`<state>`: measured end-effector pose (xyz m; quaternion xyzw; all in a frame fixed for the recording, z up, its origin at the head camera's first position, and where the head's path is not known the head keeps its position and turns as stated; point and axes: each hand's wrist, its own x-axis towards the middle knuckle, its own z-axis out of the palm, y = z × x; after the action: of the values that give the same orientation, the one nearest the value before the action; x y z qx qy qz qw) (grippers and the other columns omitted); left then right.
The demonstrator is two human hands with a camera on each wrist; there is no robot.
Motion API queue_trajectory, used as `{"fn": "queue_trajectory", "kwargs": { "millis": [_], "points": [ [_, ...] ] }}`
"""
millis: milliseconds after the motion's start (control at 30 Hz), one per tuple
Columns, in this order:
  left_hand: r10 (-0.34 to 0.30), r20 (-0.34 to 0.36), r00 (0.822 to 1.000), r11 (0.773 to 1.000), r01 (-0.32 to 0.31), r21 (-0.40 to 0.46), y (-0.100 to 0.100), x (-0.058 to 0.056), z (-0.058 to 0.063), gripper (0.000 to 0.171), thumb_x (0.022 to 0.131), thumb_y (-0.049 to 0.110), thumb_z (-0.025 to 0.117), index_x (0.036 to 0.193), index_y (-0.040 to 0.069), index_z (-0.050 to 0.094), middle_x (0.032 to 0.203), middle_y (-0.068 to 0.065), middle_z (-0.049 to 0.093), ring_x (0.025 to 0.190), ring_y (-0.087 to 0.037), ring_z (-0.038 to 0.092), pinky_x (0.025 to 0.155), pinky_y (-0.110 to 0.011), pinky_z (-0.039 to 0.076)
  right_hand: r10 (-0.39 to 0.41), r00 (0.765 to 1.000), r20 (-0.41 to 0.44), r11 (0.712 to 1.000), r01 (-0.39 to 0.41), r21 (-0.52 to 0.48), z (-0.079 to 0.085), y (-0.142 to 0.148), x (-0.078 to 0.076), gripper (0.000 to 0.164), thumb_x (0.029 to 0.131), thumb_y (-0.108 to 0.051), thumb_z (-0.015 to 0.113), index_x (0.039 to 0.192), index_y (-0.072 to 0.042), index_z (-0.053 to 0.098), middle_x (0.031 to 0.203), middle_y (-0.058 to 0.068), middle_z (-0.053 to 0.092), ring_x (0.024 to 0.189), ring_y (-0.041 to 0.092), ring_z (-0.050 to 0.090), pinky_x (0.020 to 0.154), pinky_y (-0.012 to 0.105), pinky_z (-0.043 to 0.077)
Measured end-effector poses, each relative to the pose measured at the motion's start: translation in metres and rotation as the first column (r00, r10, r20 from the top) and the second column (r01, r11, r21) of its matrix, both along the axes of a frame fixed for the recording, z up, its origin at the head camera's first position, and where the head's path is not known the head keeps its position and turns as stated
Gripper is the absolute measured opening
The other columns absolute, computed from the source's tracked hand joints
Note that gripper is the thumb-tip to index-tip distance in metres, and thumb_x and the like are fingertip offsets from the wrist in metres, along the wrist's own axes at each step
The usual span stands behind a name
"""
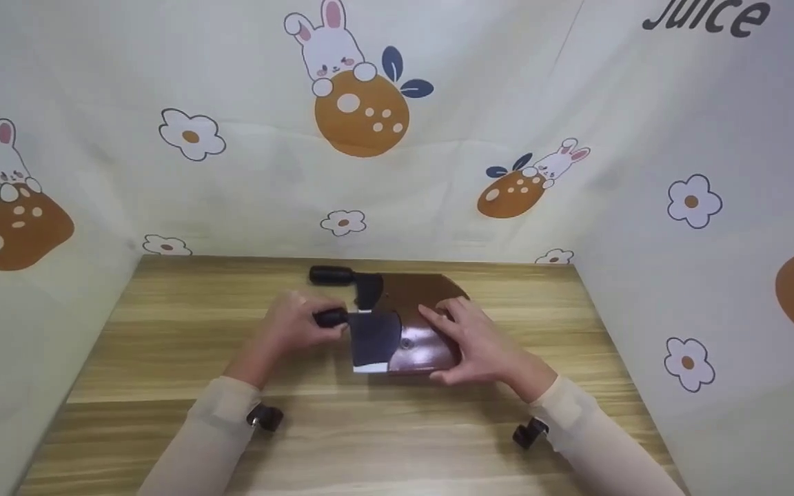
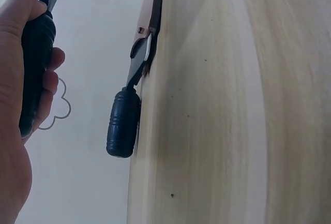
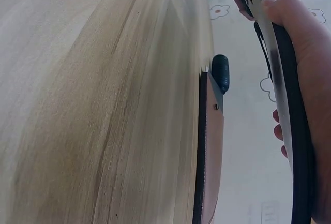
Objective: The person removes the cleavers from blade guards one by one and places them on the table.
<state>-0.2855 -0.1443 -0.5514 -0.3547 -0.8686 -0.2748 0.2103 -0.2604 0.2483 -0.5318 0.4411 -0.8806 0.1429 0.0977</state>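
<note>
My left hand (image 1: 298,322) grips the black ribbed handle (image 2: 37,61) of a broad-bladed cleaver. Part of its dark blade (image 1: 373,339) shows outside a brown sheath (image 1: 428,355) with a round stud. My right hand (image 1: 485,344) holds this sheath at its closed end, thumb on one side and fingers on the other. The wrist views show this cleaver raised off the table. Beyond it lies a second cleaver with a black handle (image 1: 331,275), mostly inside another brown sheath (image 1: 414,286). The nearer sheath hides part of the farther one in the head view.
The wood-grain table (image 1: 383,434) lies beneath both hands. A pale cloth (image 1: 252,193) printed with rabbits, oranges and flowers hangs behind it and along both sides. Small black devices (image 1: 265,417) are strapped at both wrists.
</note>
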Motion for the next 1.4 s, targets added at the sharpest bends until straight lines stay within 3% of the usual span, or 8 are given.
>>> {"fn": "queue_trajectory", "kwargs": {
  "millis": [233, 500, 667, 900, 967, 1200, 1400],
  "points": [
    [0.005, 0.049, 0.999, 1.0, -0.004, -0.019, -0.0025, 0.0019, -0.0005, 0.032, 0.083, 0.03, 0.091, 0.113, 0.02, 0.086, 0.084, -0.002, 0.081, 0.064, -0.015, 0.068, 0.058, -0.03, 0.057, 0.003, 1.0, 0.028, 1.0, -0.004, 0.008, -0.0027, 0.0019, 0.0011, 0.116, 0.078, -0.069, 0.085, 0.174, -0.026, 0.037, 0.144, 0.013, 0.053, 0.128, 0.03, 0.05, 0.108, 0.051, 0.048],
    [-0.04, 0.053, 0.998, 0.999, 0.041, -0.011, -0.0032, 0.003, 0.0015, 0.03, 0.083, 0.026, 0.09, 0.112, 0.02, 0.085, 0.088, 0.001, 0.082, 0.066, -0.013, 0.068, 0.059, -0.029, 0.056, 0.043, 0.999, 0.018, 0.999, -0.042, -0.026, -0.0043, 0.0037, 0.0013, 0.121, 0.072, -0.059, 0.095, 0.173, -0.023, 0.04, 0.143, 0.012, 0.054, 0.127, 0.028, 0.051, 0.107, 0.05, 0.047],
    [-0.011, 0.069, 0.998, 1.0, 0.012, -0.02, -0.0011, 0.0039, 0.0022, 0.031, 0.083, 0.028, 0.092, 0.113, 0.022, 0.086, 0.085, 0.001, 0.081, 0.064, -0.011, 0.067, 0.058, -0.027, 0.056, 0.046, 0.999, -0.009, 0.998, -0.047, -0.039, -0.0048, 0.0038, 0.002, 0.12, 0.071, -0.058, 0.095, 0.172, -0.02, 0.042, 0.142, 0.013, 0.055, 0.126, 0.029, 0.052, 0.104, 0.051, 0.049],
    [0.031, -0.084, 0.996, 0.999, -0.033, -0.021, 0.0039, 0.0007, -0.0009, 0.028, 0.081, 0.031, 0.092, 0.105, 0.019, 0.084, 0.081, 0.004, 0.079, 0.06, -0.013, 0.065, 0.054, -0.033, 0.053, 0.021, 1.0, 0.013, 0.999, -0.02, -0.048, -0.004, 0.0035, 0.0019, 0.119, 0.072, -0.063, 0.092, 0.172, -0.021, 0.042, 0.139, 0.013, 0.055, 0.124, 0.031, 0.051, 0.103, 0.052, 0.047],
    [0.037, -0.09, 0.995, 0.999, -0.038, -0.014, 0.0046, 0.0007, -0.0011, 0.028, 0.08, 0.032, 0.092, 0.104, 0.019, 0.085, 0.08, 0.004, 0.079, 0.059, -0.012, 0.063, 0.053, -0.032, 0.052, 0.017, 1.0, 0.007, 0.999, -0.016, -0.042, -0.0042, 0.0037, 0.0014, 0.118, 0.074, -0.067, 0.09, 0.172, -0.022, 0.042, 0.138, 0.013, 0.055, 0.124, 0.031, 0.051, 0.103, 0.051, 0.047],
    [0.072, -0.023, 0.997, 0.997, -0.073, -0.035, 0.0055, 0.0032, 0.0037, 0.028, 0.082, 0.035, 0.091, 0.107, 0.021, 0.086, 0.077, 0.002, 0.078, 0.058, -0.011, 0.062, 0.054, -0.03, 0.054, -0.004, 1.0, 0.009, 1.0, 0.004, -0.019, -0.0024, 0.0044, 0.0013, 0.116, 0.076, -0.073, 0.085, 0.172, -0.022, 0.042, 0.138, 0.013, 0.055, 0.124, 0.03, 0.051, 0.105, 0.051, 0.047],
    [0.093, 0.034, 0.995, 0.994, -0.091, -0.056, 0.006, 0.0054, 0.0073, 0.029, 0.083, 0.036, 0.09, 0.108, 0.022, 0.087, 0.08, 0.003, 0.079, 0.061, -0.011, 0.064, 0.057, -0.031, 0.056, -0.032, 0.999, 0.034, 0.999, 0.032, -0.001, 0.0, 0.0041, 0.0036, 0.12, 0.074, -0.067, 0.091, 0.173, -0.023, 0.04, 0.141, 0.013, 0.054, 0.126, 0.031, 0.051, 0.107, 0.052, 0.048]
  ]
}}
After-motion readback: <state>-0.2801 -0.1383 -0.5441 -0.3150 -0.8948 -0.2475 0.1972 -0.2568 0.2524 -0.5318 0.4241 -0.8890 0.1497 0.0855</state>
